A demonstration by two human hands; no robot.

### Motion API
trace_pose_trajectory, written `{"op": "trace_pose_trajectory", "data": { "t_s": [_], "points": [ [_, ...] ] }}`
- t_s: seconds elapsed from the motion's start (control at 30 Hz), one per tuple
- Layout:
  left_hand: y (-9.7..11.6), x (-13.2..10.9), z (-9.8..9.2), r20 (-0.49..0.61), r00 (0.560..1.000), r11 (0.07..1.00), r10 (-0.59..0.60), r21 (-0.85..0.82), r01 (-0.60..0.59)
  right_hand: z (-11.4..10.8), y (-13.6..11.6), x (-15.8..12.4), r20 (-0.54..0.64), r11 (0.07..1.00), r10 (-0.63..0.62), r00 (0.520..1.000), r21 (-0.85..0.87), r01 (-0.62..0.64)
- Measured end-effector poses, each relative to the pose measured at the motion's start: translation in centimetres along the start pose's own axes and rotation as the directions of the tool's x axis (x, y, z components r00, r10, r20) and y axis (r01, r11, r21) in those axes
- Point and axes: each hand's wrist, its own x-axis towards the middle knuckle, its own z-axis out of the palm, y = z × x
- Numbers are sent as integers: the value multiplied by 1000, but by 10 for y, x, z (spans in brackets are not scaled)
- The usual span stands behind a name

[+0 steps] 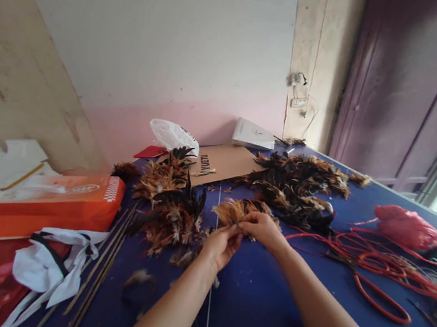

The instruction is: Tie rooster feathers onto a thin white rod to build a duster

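Over the middle of the blue table, my left hand (223, 246) and my right hand (262, 230) meet with fingers closed at the base of a bunch of golden-brown feathers (230, 211). The feather tips fan out away from me, and the quill ends are hidden by my fingers. Just left of my hands lies a pile of black and reddish-brown feathers (175, 218). A larger heap of dark feathers (303, 187) spreads beyond my right hand.
At right lie red-handled scissors (382, 302), tangled red string (378, 262) and a pink plastic bundle (406, 226). Thin sticks (106, 262), a white cloth (52, 264) and an orange bag (55, 202) are at left. Flat cardboard (227, 162) and a white box (254, 134) sit behind.
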Motion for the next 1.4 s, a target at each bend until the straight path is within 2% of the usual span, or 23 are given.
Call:
{"op": "trace_pose_trajectory", "data": {
  "t_s": [0.17,0.3,0.43,0.5,0.57,0.63,0.73,0.87,1.03,1.17,1.3,1.4],
  "points": [
    [8,-17,-16,48,998,999,47,13,-48,-5,0,0,152,942,64,986,318,-110],
    [10,-28,-27,94,993,997,72,-4,-72,-6,1,-2,278,961,71,958,238,-140],
    [7,-31,-34,143,986,996,84,-31,-81,2,-4,-9,411,979,40,911,168,-118],
    [5,-29,-37,144,985,996,95,-19,-93,8,-8,-12,440,981,2,898,173,-87],
    [2,-28,-39,131,986,994,106,13,-109,14,-10,-13,401,986,-41,915,164,-28],
    [0,-28,-41,107,987,990,121,62,-128,20,-9,-13,307,991,-66,949,132,26],
    [0,-28,-42,76,986,974,148,160,-159,26,-7,-11,214,997,-50,975,72,36],
    [0,-29,-43,58,989,956,136,255,-147,27,-6,-12,212,997,-58,975,-42,68],
    [-2,-30,-46,84,990,960,117,247,-134,29,-5,-12,166,954,-194,967,-196,225],
    [-3,-29,-48,83,991,957,108,261,-126,30,-4,-13,146,911,-256,956,-294,289],
    [-1,-28,-50,91,991,953,98,279,-120,30,-3,-14,176,920,-247,953,-268,287],
    [3,-28,-51,85,995,982,57,175,-71,29,-3,-14,203,941,-240,949,-191,278]
  ]
}}
